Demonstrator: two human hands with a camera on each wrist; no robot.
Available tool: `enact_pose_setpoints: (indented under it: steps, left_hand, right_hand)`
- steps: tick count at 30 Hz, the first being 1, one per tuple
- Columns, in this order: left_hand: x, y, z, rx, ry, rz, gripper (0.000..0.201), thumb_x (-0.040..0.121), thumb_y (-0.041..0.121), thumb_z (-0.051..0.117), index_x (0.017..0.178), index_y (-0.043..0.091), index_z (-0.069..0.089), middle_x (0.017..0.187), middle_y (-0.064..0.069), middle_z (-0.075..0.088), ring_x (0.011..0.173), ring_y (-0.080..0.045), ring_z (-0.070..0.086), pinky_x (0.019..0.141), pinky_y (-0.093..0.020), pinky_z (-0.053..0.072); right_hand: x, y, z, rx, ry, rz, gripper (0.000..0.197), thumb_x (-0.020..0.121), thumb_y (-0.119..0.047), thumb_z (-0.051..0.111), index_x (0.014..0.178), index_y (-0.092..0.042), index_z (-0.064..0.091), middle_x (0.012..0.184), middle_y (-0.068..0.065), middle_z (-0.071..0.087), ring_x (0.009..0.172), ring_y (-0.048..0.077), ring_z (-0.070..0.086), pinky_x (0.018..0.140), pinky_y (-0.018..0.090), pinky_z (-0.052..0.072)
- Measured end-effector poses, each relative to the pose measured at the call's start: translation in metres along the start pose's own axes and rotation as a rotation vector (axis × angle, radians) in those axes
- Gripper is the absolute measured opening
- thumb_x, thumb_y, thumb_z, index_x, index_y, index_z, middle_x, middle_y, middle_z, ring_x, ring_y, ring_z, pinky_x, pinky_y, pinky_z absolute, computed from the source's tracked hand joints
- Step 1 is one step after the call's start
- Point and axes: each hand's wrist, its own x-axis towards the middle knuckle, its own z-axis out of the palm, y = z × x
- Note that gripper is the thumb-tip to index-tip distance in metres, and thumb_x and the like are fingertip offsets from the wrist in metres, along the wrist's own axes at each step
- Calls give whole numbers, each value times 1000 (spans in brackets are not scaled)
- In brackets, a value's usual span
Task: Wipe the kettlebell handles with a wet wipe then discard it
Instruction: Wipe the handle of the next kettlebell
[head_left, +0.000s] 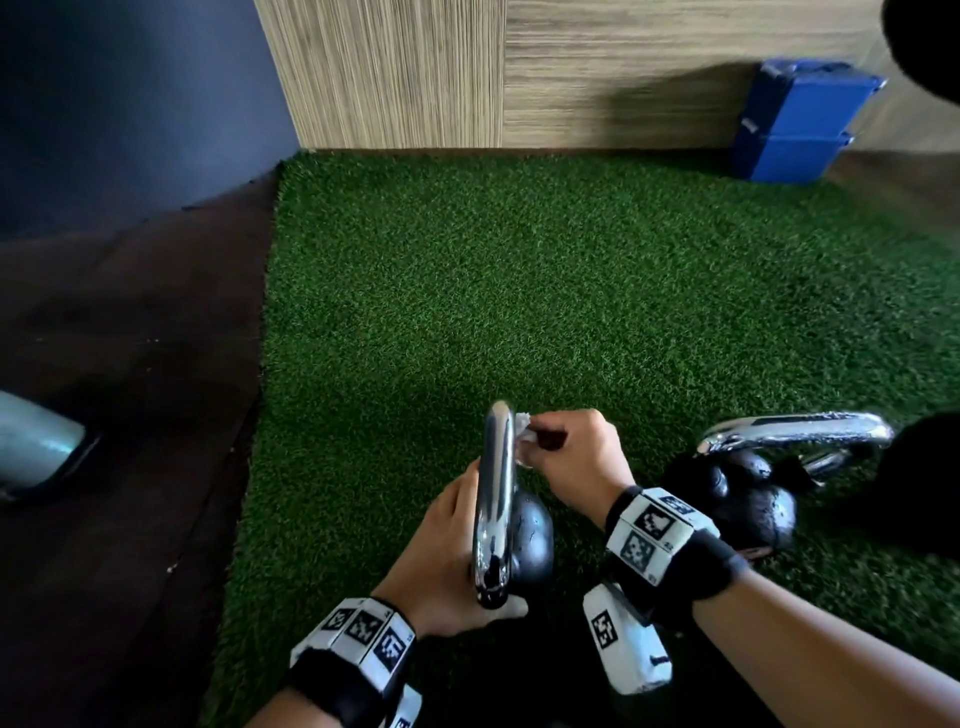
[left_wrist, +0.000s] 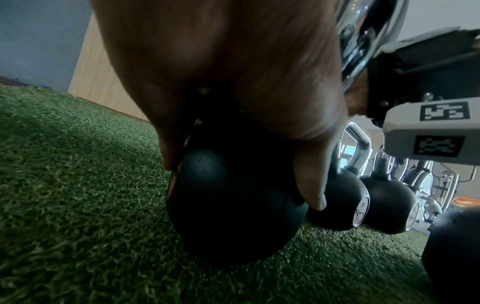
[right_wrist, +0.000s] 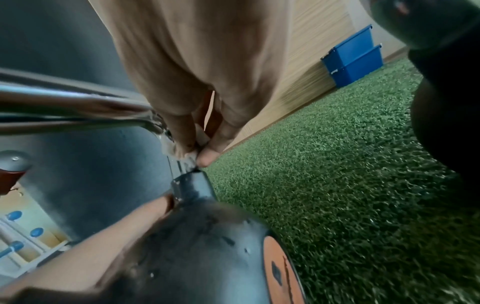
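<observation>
Near kettlebell (head_left: 530, 540) sits on the turf (head_left: 519, 291) at 6 o'clock in the head view, black ball down, chrome handle (head_left: 496, 493) up and running near-to-far. L hand (head_left: 447, 561) wraps the handle's near end from the 9 o'clock side, thumb curled round under the bend; the L wrist view shows fingers draped down over the ball (left_wrist: 228, 205). R hand (head_left: 566, 457) comes in from 3 o'clock and pinches a small white wipe (head_left: 522, 431) btwn thumb and fingertips, pressing it vs. the handle's far end. R wrist view: wipe (right_wrist: 187, 152) is squeezed onto the chrome just above where the handle meets the ball.

2nd kettlebell (head_left: 748, 493) stands near at 3 o'clock, its handle (head_left: 795, 431) lying crosswise. Two stacked blue bins (head_left: 800, 124) sit at 1 o'clock vs. the wood wall (head_left: 571, 73). Dark floor (head_left: 130, 364) borders the turf at 9 o'clock.
</observation>
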Motion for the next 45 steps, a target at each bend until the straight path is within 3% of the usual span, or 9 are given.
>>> enact_pose_setpoints:
  steps: [4,8,13,17,22,25,30,39,45]
  left_hand:
    - [4,-7,1,-54,-14,-12,126,51,45,98,154,22,29,146,14,42,137,-5,45,117,-30,39]
    - [7,-16,-3,-3,-54,-19,125,52,54,96,149,43,17,146,26,37,138,8,36,113,-5,27]
    - [12,-25,-4,76,-107,-90,119,53,61,94,150,36,29,144,16,42,133,-1,43,117,-18,33]
    - [16,-30,-6,110,-149,-118,116,51,67,90,149,37,36,142,18,45,130,3,43,105,-2,27]
    - [19,-35,-15,-41,-180,-136,89,53,60,94,130,43,53,123,34,61,117,19,53,100,-4,42]
    - [18,-31,-19,-80,-200,-111,77,59,54,95,124,54,53,124,47,56,119,24,50,98,1,38]
    - [20,-28,-24,-216,-225,-55,76,67,33,97,125,60,58,128,36,63,121,17,56,100,-1,39]
    - [23,-36,-23,-265,-285,-60,74,70,33,96,135,33,61,132,20,68,126,2,60,100,-8,45]
    - [26,-33,-27,-234,-314,-71,79,68,36,96,135,35,55,137,9,65,131,-6,58,114,-33,45]
  right_hand:
    - [5,-9,-4,14,106,-168,4,83,-9,77,80,-11,78,64,-19,59,63,-8,56,56,8,39]
    - [-8,-19,-2,30,146,-297,18,79,10,74,96,6,74,86,11,65,72,5,51,66,10,41]
    - [-14,-32,-21,-147,-3,-426,21,82,-6,78,103,-9,77,89,-1,69,68,1,57,62,10,48]
    - [-17,-41,-25,-200,-18,-519,27,82,6,72,105,-6,77,90,3,67,71,8,58,64,10,47]
    - [-46,-50,-18,-116,-109,-647,34,73,12,68,98,-9,78,90,-1,66,76,3,59,70,10,48]
    - [-42,-56,-19,-29,-97,-488,25,74,0,78,94,-15,80,85,-13,63,71,-2,56,67,3,42]
    - [-47,-52,-18,113,-237,-208,17,70,-17,87,81,-22,75,78,-12,73,68,-2,67,64,13,52]
    - [-47,-38,-8,33,-316,-205,25,65,-9,85,69,-27,67,74,-9,73,67,3,68,61,13,51]
    - [-42,-30,1,-118,-354,-235,14,69,-10,80,80,-18,76,74,-6,74,68,4,67,64,15,53]
